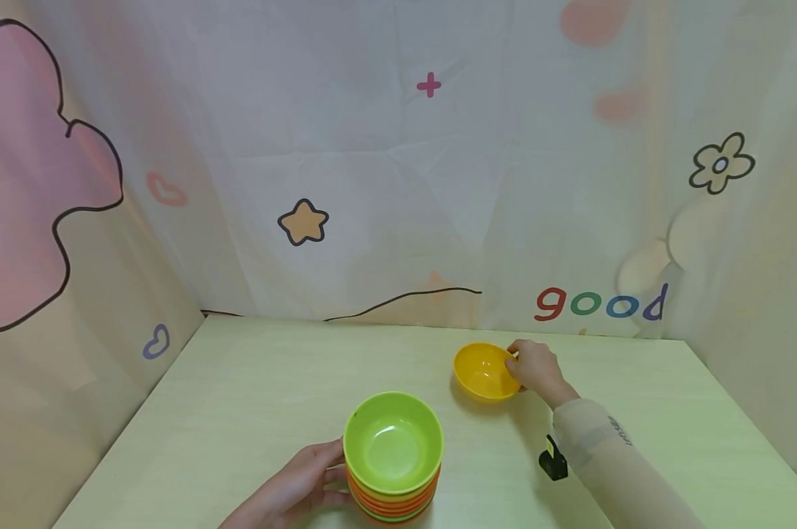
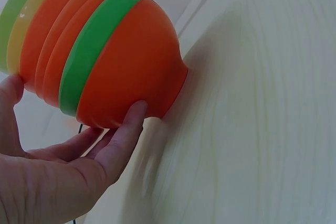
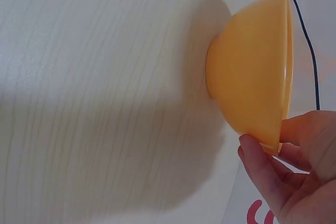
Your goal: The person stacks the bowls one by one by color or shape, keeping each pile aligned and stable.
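Near the front of the table stands a stack of bowls [image 1: 393, 442], light green on top, with yellow, orange and green ones under it. Beside its left side is my left hand [image 1: 308, 474]. In the left wrist view, one fingertip touches the lowest orange bowl [image 2: 137, 59], and the thumb is by the upper bowls. Farther back, my right hand [image 1: 537, 369] pinches the rim of a yellow bowl [image 1: 484, 371] from the right. The right wrist view has the thumb inside its rim and fingers against the outer wall, the bowl [image 3: 252, 66] upright close over the table.
A small black device [image 1: 554, 461] is by the right sleeve [image 1: 610, 448]. Printed cloth walls [image 1: 372, 162] stand along the back and both sides of the pale table [image 1: 239, 411]. A thin black cable [image 3: 310, 45] shows beyond the bowl in the right wrist view.
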A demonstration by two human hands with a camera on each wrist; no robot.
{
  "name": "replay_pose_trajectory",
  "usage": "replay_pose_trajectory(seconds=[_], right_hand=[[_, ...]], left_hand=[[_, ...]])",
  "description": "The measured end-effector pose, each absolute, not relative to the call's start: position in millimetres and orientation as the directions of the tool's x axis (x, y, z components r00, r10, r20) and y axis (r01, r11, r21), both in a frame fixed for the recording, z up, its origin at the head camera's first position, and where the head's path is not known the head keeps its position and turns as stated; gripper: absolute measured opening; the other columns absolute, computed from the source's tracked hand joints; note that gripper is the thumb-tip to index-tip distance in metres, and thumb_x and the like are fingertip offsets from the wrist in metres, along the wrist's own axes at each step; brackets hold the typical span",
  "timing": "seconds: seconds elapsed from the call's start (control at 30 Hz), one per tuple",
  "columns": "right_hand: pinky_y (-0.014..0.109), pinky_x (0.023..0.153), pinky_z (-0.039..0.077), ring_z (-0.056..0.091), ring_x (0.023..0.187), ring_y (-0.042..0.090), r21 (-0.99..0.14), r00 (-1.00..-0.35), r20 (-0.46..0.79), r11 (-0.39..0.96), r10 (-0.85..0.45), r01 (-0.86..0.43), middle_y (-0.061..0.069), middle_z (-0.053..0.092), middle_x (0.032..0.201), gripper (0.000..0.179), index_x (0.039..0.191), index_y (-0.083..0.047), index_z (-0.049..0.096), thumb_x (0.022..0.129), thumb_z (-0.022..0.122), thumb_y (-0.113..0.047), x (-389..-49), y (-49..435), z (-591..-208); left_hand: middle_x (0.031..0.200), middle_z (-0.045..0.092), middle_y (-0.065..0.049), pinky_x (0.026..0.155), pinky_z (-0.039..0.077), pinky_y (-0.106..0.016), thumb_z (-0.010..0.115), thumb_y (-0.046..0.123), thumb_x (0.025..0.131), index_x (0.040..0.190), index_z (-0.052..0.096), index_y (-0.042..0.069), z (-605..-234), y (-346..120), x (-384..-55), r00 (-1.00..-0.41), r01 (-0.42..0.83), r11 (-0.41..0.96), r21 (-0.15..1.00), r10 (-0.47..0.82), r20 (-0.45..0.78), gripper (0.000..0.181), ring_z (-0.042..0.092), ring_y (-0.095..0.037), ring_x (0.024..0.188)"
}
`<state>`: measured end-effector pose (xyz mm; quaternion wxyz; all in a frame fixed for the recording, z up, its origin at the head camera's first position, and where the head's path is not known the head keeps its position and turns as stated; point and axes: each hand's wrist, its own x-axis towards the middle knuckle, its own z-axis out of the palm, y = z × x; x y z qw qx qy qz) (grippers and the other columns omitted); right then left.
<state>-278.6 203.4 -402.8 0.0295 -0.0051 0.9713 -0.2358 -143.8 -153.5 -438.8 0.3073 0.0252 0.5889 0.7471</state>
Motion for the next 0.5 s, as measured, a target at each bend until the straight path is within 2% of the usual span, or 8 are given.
replay_pose_trajectory(seconds=[0.5], right_hand=[[0.023, 0.048, 0.052, 0.058, 0.060, 0.019, -0.476, -0.996, -0.090, 0.879, -0.005, 0.039, 0.022, 0.061, 0.096, 0.028, 0.112, 0.008, 0.057, 0.087, 0.055, -0.002, -280.4, 200.4, -403.4]], left_hand=[[0.118, 0.060, -0.008, 0.085, 0.051, -0.043, 0.049, 0.045, 0.092, 0.127, 0.050, -0.001, -438.5, -153.9, -144.0, -0.806, -0.426, -0.126, 0.896, 0.503, -0.313, 0.058, 0.059, -0.020, 0.103]])
